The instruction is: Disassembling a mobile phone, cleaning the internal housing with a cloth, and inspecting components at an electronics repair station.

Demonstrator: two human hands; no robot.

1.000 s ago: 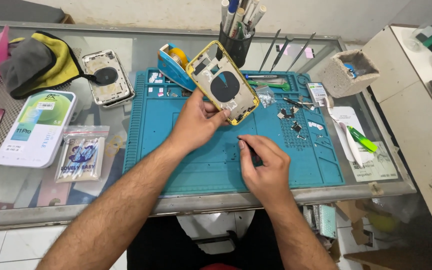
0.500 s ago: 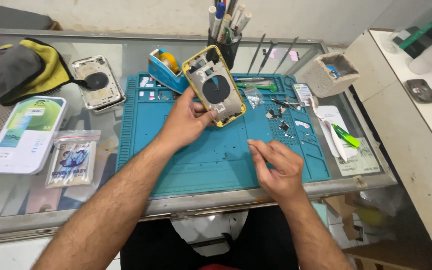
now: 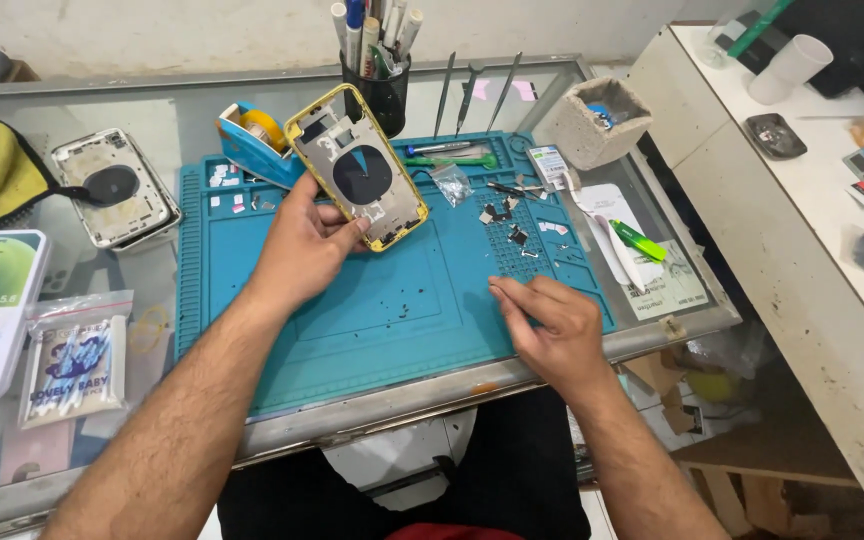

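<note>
My left hand (image 3: 302, 250) holds a yellow-framed phone housing (image 3: 357, 168) tilted up above the teal work mat (image 3: 372, 310), its open inside with a dark round coil facing me. My right hand (image 3: 550, 325) rests on the mat's right side with its fingers curled down against the surface, beside small screws and metal parts (image 3: 512, 228). Whether the fingers pinch anything is hidden.
A second phone housing (image 3: 112, 188) lies at the left on the glass table (image 3: 202, 110). A tape dispenser (image 3: 252, 140), a black tool cup (image 3: 374, 70), tweezers (image 3: 472, 95), a grey block holder (image 3: 597, 120), a green marker (image 3: 637, 240) and packets (image 3: 72, 365) surround the mat.
My right hand slid rightward across the mat toward the small parts. My left hand kept the housing raised, and the view shifted right.
</note>
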